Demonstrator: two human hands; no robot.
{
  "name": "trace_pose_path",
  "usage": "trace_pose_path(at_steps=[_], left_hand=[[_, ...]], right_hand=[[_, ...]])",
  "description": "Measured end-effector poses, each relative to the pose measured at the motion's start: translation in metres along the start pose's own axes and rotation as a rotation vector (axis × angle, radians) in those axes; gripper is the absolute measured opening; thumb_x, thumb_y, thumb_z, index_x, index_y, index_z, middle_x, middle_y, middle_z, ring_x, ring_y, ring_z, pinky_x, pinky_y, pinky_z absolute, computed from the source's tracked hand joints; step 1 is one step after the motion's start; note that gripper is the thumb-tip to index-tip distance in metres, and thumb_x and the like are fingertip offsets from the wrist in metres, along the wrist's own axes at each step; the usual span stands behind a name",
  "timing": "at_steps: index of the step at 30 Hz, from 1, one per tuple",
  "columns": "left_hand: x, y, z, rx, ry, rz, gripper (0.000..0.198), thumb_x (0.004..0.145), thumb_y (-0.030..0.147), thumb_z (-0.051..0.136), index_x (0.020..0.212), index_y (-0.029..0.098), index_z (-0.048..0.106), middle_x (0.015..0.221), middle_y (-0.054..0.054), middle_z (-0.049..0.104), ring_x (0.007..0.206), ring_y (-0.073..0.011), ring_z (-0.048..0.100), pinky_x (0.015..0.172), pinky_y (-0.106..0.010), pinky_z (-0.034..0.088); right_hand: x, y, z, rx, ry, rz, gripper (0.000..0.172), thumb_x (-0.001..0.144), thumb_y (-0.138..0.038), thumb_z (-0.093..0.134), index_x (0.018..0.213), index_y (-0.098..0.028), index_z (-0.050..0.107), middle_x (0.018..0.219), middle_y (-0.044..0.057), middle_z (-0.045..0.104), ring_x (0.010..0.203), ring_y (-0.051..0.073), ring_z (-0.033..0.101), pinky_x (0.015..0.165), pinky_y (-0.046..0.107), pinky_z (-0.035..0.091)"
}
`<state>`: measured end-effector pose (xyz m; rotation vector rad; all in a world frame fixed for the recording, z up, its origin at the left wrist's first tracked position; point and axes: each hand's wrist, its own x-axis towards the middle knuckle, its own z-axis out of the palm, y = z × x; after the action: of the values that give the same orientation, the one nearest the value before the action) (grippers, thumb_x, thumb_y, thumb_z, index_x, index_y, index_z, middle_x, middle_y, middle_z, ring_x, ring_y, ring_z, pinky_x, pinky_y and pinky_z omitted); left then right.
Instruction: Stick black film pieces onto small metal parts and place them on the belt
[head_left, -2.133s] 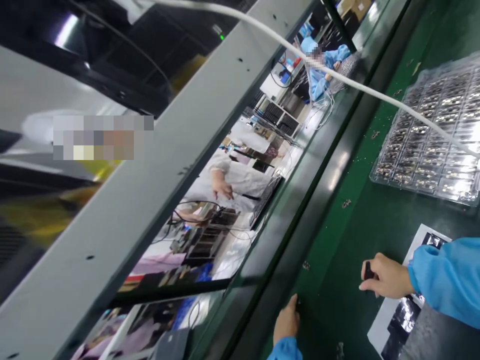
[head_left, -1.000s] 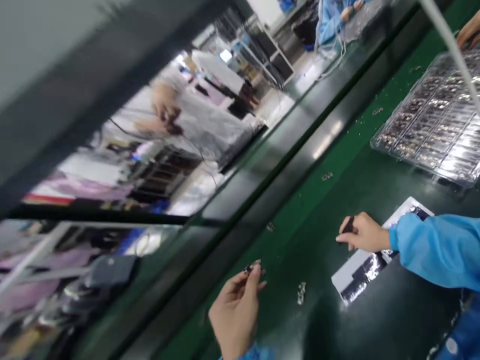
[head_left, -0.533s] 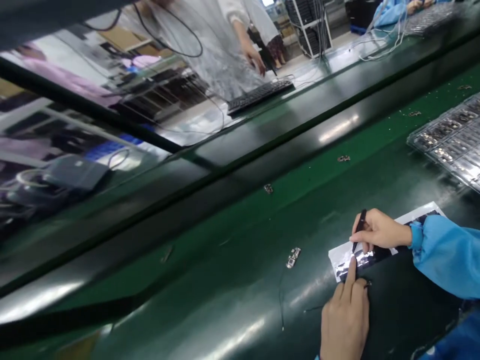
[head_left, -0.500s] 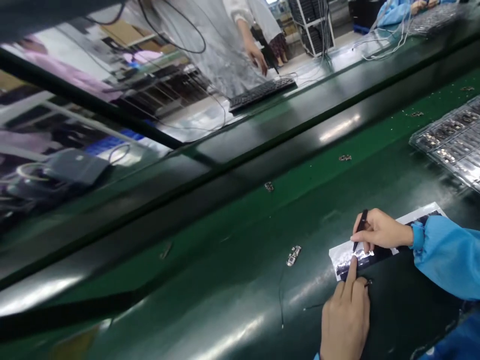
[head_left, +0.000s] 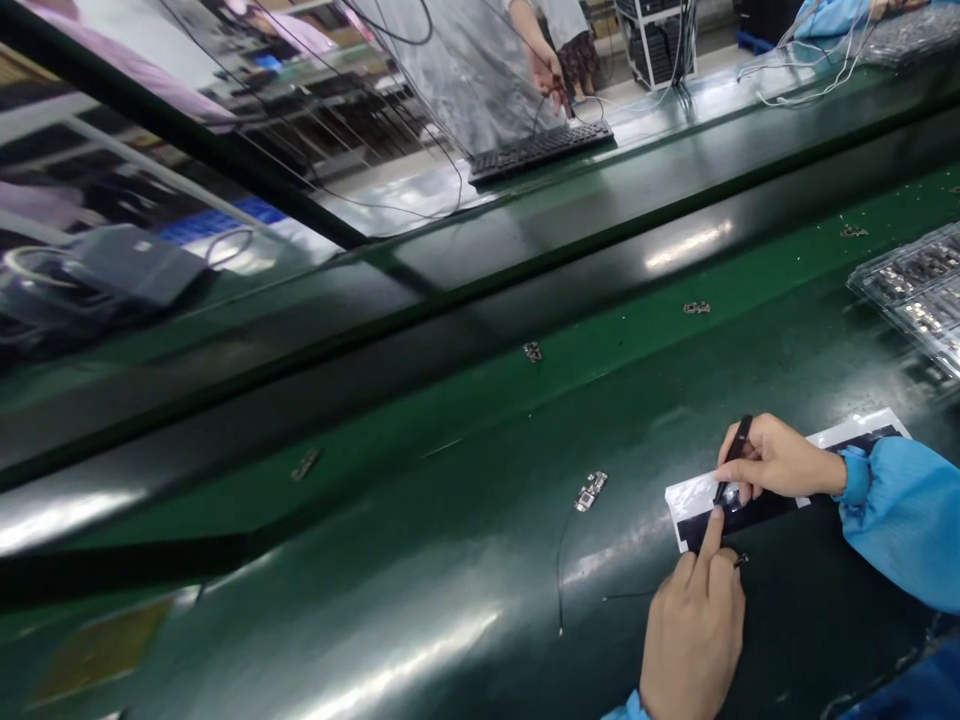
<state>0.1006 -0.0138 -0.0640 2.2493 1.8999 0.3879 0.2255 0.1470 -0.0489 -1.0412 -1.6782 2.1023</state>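
My right hand [head_left: 776,458] pinches black tweezers [head_left: 739,445], tips down on a white-edged sheet with black strips [head_left: 694,490]. With its index finger stretched out, my left hand [head_left: 696,625] touches the sheet right by the tweezer tips. Its other fingers are curled; a small metallic bit [head_left: 742,560] shows at their right side and a thin black cable [head_left: 628,597] comes out at the left. What lies under those fingers is hidden. Left of the sheet lies a small circuit board [head_left: 591,491] with a black cable [head_left: 559,580] trailing toward me.
More small boards lie along the green strip, among them one board [head_left: 532,351] and another [head_left: 697,307]. A clear plastic tray [head_left: 911,290] with several boards is at right. Beyond the ledge are a keyboard [head_left: 544,150] and a standing person [head_left: 450,90].
The view has shifted slightly. Both hands keep their places on the sheet, the tweezer tips still close to the left index fingertip. The person across has moved a hand over the keyboard.
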Motion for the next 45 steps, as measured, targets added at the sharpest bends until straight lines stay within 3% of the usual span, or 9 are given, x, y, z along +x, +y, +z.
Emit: trace_pose_path(at_steps=[7,11,14,17,20,23,26,34,45], left_hand=[[0.001,0.001,0.0,-0.052,0.056,-0.012,0.015,0.082,0.013,0.045,0.08,0.021,0.058,0.12,-0.011,0.06,0.065,-0.0172,0.058,0.058,-0.028,0.047],[0.002,0.002,-0.004,-0.039,0.02,-0.002,0.018,0.084,0.012,0.04,0.08,0.019,0.056,0.123,-0.013,0.058,0.065,-0.0164,0.059,0.058,-0.029,0.048],[0.002,-0.003,-0.012,-0.198,0.036,-0.046,0.018,0.085,0.014,0.041,0.084,0.019,0.058,0.117,-0.013,0.062,0.073,-0.0173,0.063,0.064,-0.029,0.05],[0.005,-0.013,-0.024,-0.449,0.193,-0.302,0.014,0.084,0.022,0.05,0.088,0.019,0.063,0.099,-0.009,0.069,0.08,-0.0183,0.064,0.067,-0.026,0.049],[0.014,-0.019,-0.036,-0.812,0.286,-0.65,0.02,0.08,0.035,0.059,0.084,0.016,0.064,0.071,-0.004,0.066,0.058,-0.0132,0.059,0.052,-0.021,0.045],[0.03,-0.017,-0.037,-1.215,0.214,-0.784,0.03,0.073,0.04,0.065,0.087,0.013,0.063,0.061,0.0,0.06,0.04,-0.0055,0.042,0.037,-0.018,0.034],[0.043,-0.013,-0.028,-1.41,0.1,-0.794,0.032,0.069,0.037,0.069,0.088,0.011,0.063,0.055,0.002,0.056,0.042,-0.0055,0.042,0.039,-0.017,0.037],[0.046,-0.011,-0.019,-1.438,-0.019,-0.819,0.029,0.071,0.029,0.067,0.091,0.008,0.064,0.056,-0.002,0.061,0.049,-0.0086,0.054,0.046,-0.018,0.046],[0.047,-0.012,-0.024,-1.506,-0.018,-0.863,0.031,0.068,0.023,0.07,0.095,0.009,0.064,0.066,-0.004,0.066,0.058,-0.012,0.062,0.052,-0.019,0.05]], right_hand=[[0.001,0.001,0.001,0.038,0.002,-0.019,0.029,0.066,-0.035,0.072,0.071,-0.012,0.054,0.044,-0.005,0.053,0.04,0.009,0.056,0.039,0.016,0.044],[0.003,0.001,0.001,0.078,0.033,-0.038,0.031,0.065,-0.037,0.072,0.069,-0.011,0.055,0.04,-0.004,0.054,0.037,0.009,0.055,0.037,0.016,0.042],[0.005,0.0,-0.001,0.146,0.077,-0.028,0.034,0.066,-0.041,0.07,0.07,-0.011,0.054,0.039,-0.001,0.056,0.035,0.01,0.056,0.036,0.016,0.043],[0.008,0.0,-0.004,0.227,0.124,-0.02,0.037,0.066,-0.044,0.069,0.071,-0.012,0.052,0.04,0.0,0.059,0.036,0.012,0.057,0.035,0.017,0.044],[0.009,0.0,-0.007,0.293,0.126,-0.027,0.04,0.063,-0.046,0.072,0.072,-0.013,0.051,0.041,0.001,0.06,0.036,0.012,0.058,0.035,0.017,0.045],[0.008,0.003,-0.011,0.36,0.118,-0.036,0.04,0.061,-0.044,0.074,0.071,-0.012,0.052,0.043,0.001,0.061,0.036,0.012,0.058,0.035,0.017,0.047],[0.007,0.005,-0.013,0.406,0.122,-0.062,0.039,0.061,-0.042,0.075,0.071,-0.012,0.052,0.048,0.002,0.063,0.038,0.013,0.06,0.035,0.018,0.048],[0.0,0.001,-0.001,0.359,0.056,-0.031,0.042,0.061,-0.046,0.074,0.072,-0.012,0.052,0.041,0.0,0.06,0.034,0.011,0.056,0.035,0.017,0.047],[-0.002,0.001,0.002,0.253,0.022,-0.039,0.036,0.064,-0.042,0.073,0.07,-0.012,0.053,0.04,-0.001,0.058,0.036,0.011,0.057,0.035,0.016,0.044]])
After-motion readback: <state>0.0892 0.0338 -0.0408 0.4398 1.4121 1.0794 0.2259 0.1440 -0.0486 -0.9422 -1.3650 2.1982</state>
